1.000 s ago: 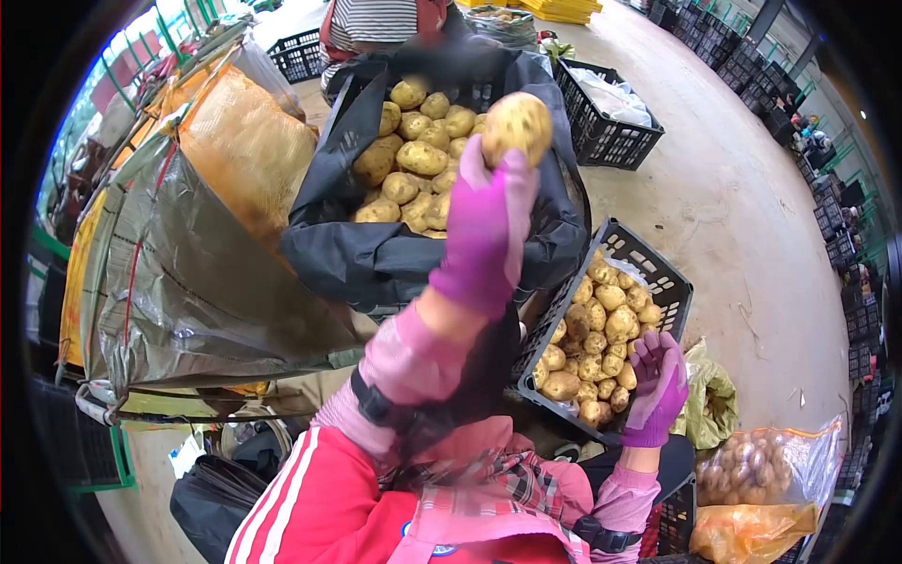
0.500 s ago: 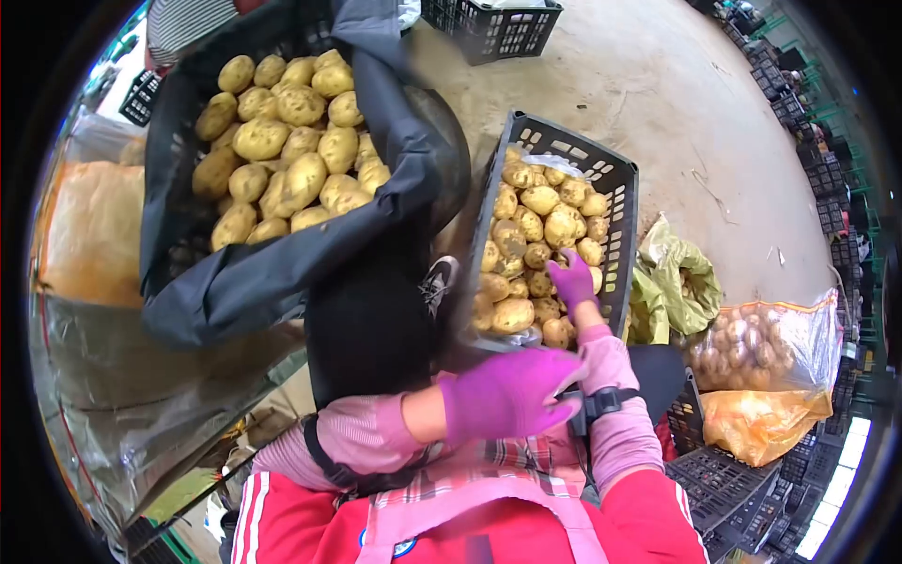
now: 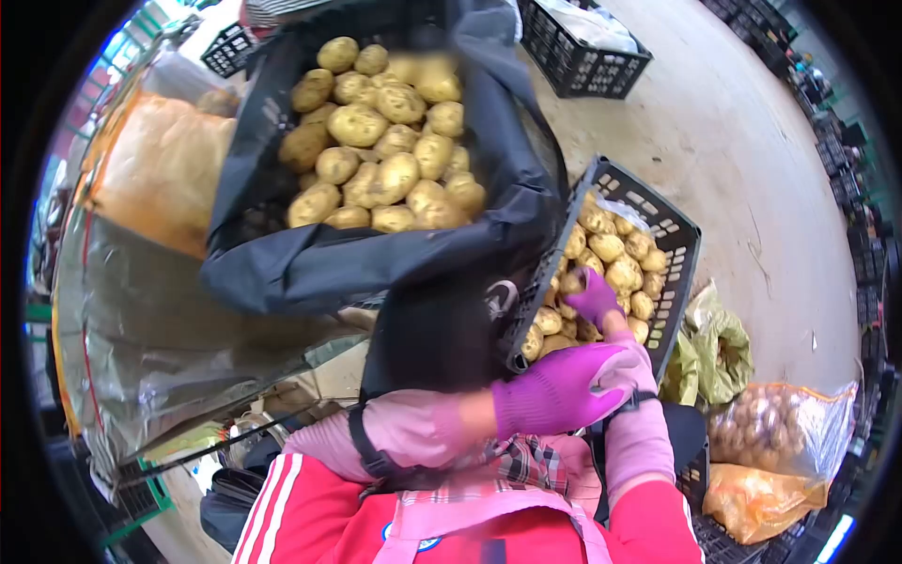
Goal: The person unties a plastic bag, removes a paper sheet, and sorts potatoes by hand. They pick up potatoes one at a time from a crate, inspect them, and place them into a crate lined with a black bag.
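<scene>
In a purple glove, my right hand (image 3: 594,303) reaches into the black slatted crate (image 3: 678,221) and touches the potatoes (image 3: 606,247) there; whether its fingers hold one is hard to see. My left hand (image 3: 559,387), gloved too, lies across in front of my right forearm, its fingers against the right sleeve and partly blurred. Up and to the left, a large container with a dark fabric liner (image 3: 376,268) holds many potatoes (image 3: 357,124).
A crate (image 3: 587,56) with pale plastic stands at the top. Right of the potato crate lie a green bag (image 3: 707,348), a clear bag of potatoes (image 3: 759,423) and an orange bag (image 3: 761,498). A grey sheet (image 3: 178,348) hangs at left.
The containers have shifted right and slightly down in view. My right hand has moved leftward among the potatoes in the crate, and my left hand has moved closer to the right forearm.
</scene>
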`<state>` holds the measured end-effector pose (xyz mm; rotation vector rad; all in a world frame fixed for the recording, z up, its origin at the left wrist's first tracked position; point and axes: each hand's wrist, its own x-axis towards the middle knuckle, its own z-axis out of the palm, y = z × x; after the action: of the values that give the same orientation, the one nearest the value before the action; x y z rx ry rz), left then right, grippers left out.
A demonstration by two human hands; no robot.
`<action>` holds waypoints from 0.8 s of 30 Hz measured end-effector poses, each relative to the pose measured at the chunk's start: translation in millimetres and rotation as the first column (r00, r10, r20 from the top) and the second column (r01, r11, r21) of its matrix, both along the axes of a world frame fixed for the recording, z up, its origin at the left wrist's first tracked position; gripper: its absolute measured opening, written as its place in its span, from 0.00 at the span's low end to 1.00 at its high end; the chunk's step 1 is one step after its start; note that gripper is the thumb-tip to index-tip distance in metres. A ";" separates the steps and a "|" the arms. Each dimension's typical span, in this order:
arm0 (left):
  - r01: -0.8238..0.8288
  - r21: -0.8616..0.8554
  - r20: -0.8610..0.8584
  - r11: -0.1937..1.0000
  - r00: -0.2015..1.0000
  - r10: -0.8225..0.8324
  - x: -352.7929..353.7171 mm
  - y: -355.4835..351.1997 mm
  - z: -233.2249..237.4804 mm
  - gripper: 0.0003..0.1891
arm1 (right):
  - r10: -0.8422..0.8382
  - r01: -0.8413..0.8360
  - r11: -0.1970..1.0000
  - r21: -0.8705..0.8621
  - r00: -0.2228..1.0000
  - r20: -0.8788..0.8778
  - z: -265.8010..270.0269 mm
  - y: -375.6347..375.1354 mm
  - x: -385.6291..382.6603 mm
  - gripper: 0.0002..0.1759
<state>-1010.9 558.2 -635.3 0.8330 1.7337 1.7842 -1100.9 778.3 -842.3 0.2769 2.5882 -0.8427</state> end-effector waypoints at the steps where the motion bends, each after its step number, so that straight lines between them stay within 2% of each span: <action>1: 0.000 0.039 0.033 0.999 0.999 -0.001 2.1 -1.1 2.9 0.22 | 0.016 -0.012 0.999 0.032 0.993 -0.117 -8.2 -6.2 10.0 0.37; 2: -0.001 -0.010 0.052 1.000 0.999 0.001 -6.6 -1.7 15.6 0.19 | 0.023 -0.008 0.998 0.070 0.975 -0.223 -11.1 -10.0 26.8 0.37; 3: -0.032 0.128 0.102 0.991 0.995 0.019 -4.2 5.1 3.1 0.17 | 0.033 0.003 0.994 0.113 0.945 -0.324 -15.6 -13.4 42.2 0.37; 5: -0.164 0.108 -0.100 0.981 0.979 0.175 -4.1 11.9 -5.1 0.17 | -0.001 0.044 0.995 0.094 0.908 -0.419 -13.8 -13.5 57.7 0.38; 7: -0.080 0.037 -0.033 0.996 0.996 0.081 -17.1 2.8 2.8 0.20 | -0.119 0.054 0.987 -0.153 0.885 -0.450 4.7 -13.1 55.1 0.38; 9: -0.332 0.039 0.039 0.942 0.943 0.331 -17.3 -0.7 -8.1 0.24 | -0.281 0.070 0.894 -0.442 0.857 -0.431 45.4 -16.4 58.6 0.39; 10: -0.444 0.037 0.077 0.895 0.894 0.440 -18.0 -1.6 -12.4 0.25 | -0.361 0.088 0.851 -0.519 0.815 -0.454 88.8 -27.1 72.4 0.41; 11: -0.531 0.027 0.118 0.847 0.843 0.525 -20.5 -2.7 -13.0 0.27 | -0.348 0.095 0.877 -0.471 0.801 -0.487 138.0 -37.4 87.9 0.42; 12: -0.445 -0.025 0.339 0.895 0.838 0.427 -26.9 -5.6 -12.7 0.30 | -0.348 0.081 0.887 -0.454 0.764 -0.544 172.4 -47.1 101.5 0.43; 13: -0.325 0.053 0.561 0.944 0.792 0.241 -25.8 -3.5 -2.6 0.31 | -0.343 0.064 0.898 -0.436 0.722 -0.601 196.4 -52.9 112.7 0.44; 14: -0.222 0.155 0.733 0.963 0.680 0.039 -24.2 -3.8 14.4 0.32 | -0.287 0.020 0.923 -0.383 0.700 -0.654 210.1 -53.6 122.7 0.44; 15: -0.145 0.270 0.844 0.952 0.511 -0.162 -22.8 -4.4 24.4 0.34 | -0.228 -0.025 0.943 -0.331 0.675 -0.701 219.7 -53.7 131.3 0.46; 16: -0.122 0.422 0.780 0.898 0.554 -0.291 -21.7 1.9 8.9 0.35 | -0.166 -0.073 0.958 -0.277 0.648 -0.744 227.0 -55.3 137.3 0.47; 17: -0.034 0.305 0.504 0.952 0.853 -0.131 -20.6 -0.8 11.0 0.35 | -0.249 -0.067 0.919 -0.388 0.665 -0.704 233.3 -58.3 141.5 0.47; 18: -0.008 0.157 0.110 0.988 0.994 -0.009 -19.3 -4.0 13.8 0.35 | -0.325 -0.060 0.868 -0.493 0.682 -0.655 238.9 -61.1 144.9 0.48; 19: -0.014 0.121 -0.013 0.993 1.000 0.016 -18.5 -5.4 13.9 0.34 | -0.394 -0.048 0.806 -0.590 0.700 -0.596 241.5 -62.9 147.3 0.48; 20: -0.031 0.086 -0.135 0.996 0.990 0.043 -17.8 -6.8 14.0 0.34 | -0.380 -0.039 0.821 -0.570 0.707 -0.596 238.4 -63.2 147.9 0.50; 21: -0.029 0.166 0.049 0.986 0.999 0.021 -19.7 -5.2 11.1 0.32 | -0.420 -0.050 0.774 -0.631 0.704 -0.572 236.1 -65.8 148.6 0.51; 23: -0.058 0.267 0.260 0.962 0.965 -0.014 -19.6 -4.7 11.6 0.30 | -0.490 -0.077 0.670 -0.739 0.702 -0.517 232.5 -72.3 147.3 0.51; 24: -0.074 0.287 0.294 0.955 0.956 -0.015 -17.2 -5.3 13.6 0.30 | -0.502 -0.081 0.655 -0.752 0.697 -0.512 231.1 -73.8 148.2 0.51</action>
<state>-1028.1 552.9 -621.7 0.6167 1.3158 2.1010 -952.7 704.5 -611.2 0.0325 2.5251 -2.4074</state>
